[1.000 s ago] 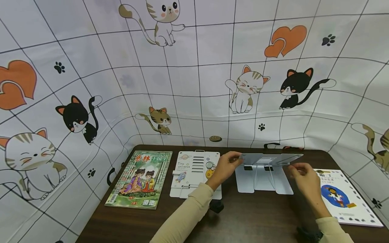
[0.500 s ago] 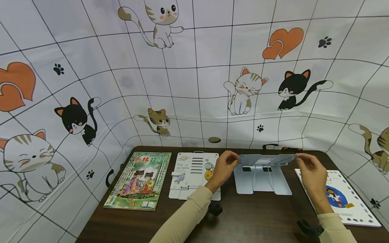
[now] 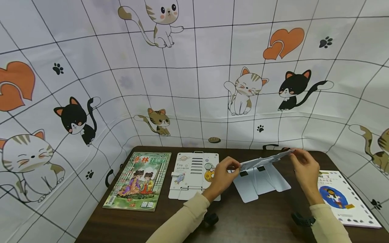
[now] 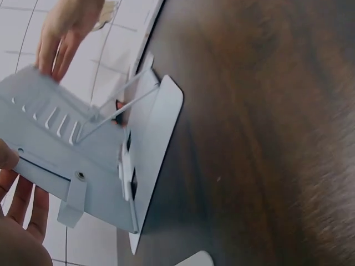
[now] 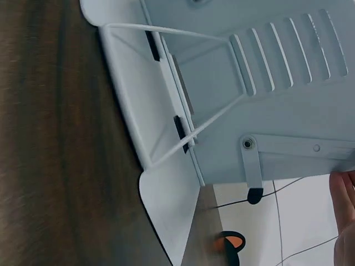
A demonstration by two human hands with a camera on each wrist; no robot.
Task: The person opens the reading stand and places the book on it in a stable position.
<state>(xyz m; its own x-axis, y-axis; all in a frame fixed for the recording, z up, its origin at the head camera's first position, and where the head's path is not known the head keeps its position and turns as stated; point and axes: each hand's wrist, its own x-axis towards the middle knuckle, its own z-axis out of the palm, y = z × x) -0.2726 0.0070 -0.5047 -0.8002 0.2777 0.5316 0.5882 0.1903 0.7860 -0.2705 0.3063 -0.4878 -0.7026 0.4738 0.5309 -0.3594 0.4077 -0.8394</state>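
Note:
A pale metal book stand [image 3: 278, 177], seen from its back, stands unfolded on the table with its slotted panel raised. A wire brace [image 5: 208, 123] runs between the panel [image 5: 294, 116] and the flat base [image 5: 127, 100]. My left hand [image 3: 224, 177] grips the panel's left edge, and in the left wrist view the thumb lies on the panel's face. At the opposite upper corner, my right hand [image 3: 306, 173] pinches the panel's edge. The stand sits at an angle to the table, its right side farther back. Some fingertips are hidden behind the panel.
Left of the stand lies a flat white book stand [image 3: 197, 180] printed "Tiny universe". A green magazine [image 3: 138, 182] lies at the far left, a white book [image 3: 347, 199] at the right. A cat-printed cloth [image 3: 182, 84] hangs behind the dark table [image 3: 243, 222].
My right hand, at first just off the panel, has taken its right edge. The stand has since turned: its right side went back, its left side came nearer with my left hand.

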